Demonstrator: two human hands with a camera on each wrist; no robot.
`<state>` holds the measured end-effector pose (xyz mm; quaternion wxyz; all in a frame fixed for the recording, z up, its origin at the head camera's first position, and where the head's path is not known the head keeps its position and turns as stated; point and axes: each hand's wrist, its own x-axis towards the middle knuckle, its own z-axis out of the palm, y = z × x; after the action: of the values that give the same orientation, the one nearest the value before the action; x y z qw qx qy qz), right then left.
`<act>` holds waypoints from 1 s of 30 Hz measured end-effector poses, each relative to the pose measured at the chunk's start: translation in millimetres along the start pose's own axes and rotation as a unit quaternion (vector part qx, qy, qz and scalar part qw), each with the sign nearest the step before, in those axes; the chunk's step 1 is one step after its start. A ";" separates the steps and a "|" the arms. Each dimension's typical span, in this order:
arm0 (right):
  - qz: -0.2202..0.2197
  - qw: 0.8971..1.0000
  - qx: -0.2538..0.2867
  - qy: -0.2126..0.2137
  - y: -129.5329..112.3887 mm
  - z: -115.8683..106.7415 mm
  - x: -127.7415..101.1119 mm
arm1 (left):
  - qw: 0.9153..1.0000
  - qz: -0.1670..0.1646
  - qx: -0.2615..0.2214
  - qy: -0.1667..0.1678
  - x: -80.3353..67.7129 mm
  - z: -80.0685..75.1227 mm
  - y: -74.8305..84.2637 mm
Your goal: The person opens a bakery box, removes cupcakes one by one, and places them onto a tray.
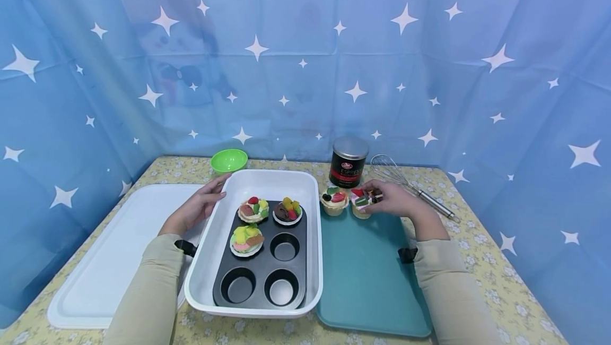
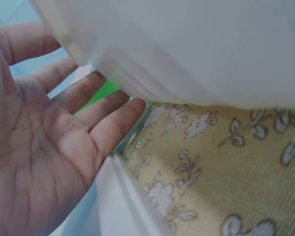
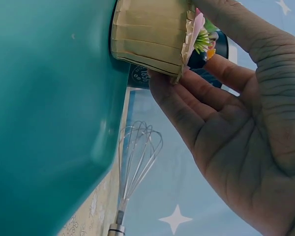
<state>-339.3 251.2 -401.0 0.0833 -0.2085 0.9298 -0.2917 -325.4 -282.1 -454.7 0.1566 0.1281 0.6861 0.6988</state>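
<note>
My right hand [image 1: 393,199] pinches a toy cupcake [image 1: 361,208] by its sides, over the far end of the teal tray [image 1: 367,281]. The right wrist view shows its tan pleated wrapper [image 3: 150,34] between thumb and fingers. A second cupcake [image 1: 334,203], topped with berries, stands just left of it. My left hand [image 1: 198,204] touches the left wall of a deep white tub [image 1: 313,228], fingers fairly straight in the left wrist view. Inside the tub lies a dark muffin tin [image 1: 260,281]; three decorated cupcakes fill its far cups, including a yellow-topped one [image 1: 246,240].
Behind the cupcakes stands a black espresso tin [image 1: 347,164]. A metal whisk [image 1: 420,191] lies at the right rear. At the back left is a green bowl [image 1: 229,161]. A flat white tray [image 1: 110,260] lies left, partly under my left arm. Starry blue curtains enclose the table.
</note>
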 end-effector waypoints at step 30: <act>-0.222 0.973 -0.061 -0.021 -113.3 20.2 0.0 | 1.000 -0.013 0.017 0.017 1.0 1.3 -2.8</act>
<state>-295.3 156.7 -352.1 0.0231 -0.4207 0.8744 -0.2407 -325.6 -280.5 -457.6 0.1520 0.1095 0.7021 0.6870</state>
